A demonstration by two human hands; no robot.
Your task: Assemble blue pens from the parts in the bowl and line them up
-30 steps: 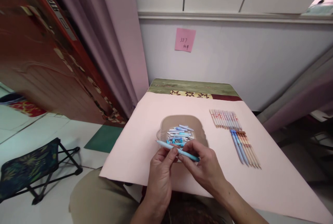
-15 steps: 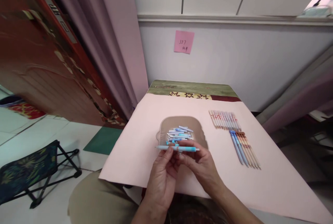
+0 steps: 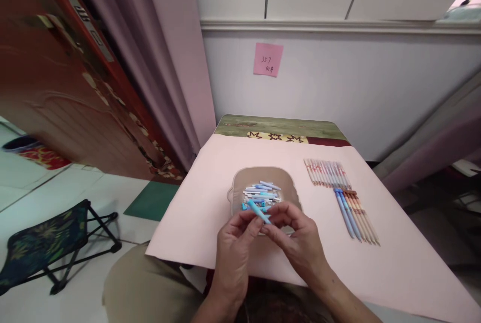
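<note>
In front of the bin's near side, a light blue pen is held at a slant, its far end pointing up and left. My left hand pinches it between thumb and fingers. The thumb and fingertips of my right hand close on its lower right end, which they partly cover. Just beyond my hands is a beige plastic bin holding several blue, white and lilac pen parts.
Pale pens lie in a row on the pink tabletop at right. Below them are blue pens and brown-topped pens. A folding stool stands left on the floor. A pink note is on the wall.
The light blue pen has turned from lying level across my fingers to a slant with its far end up left. My right hand's fingers have shifted around its near end.
</note>
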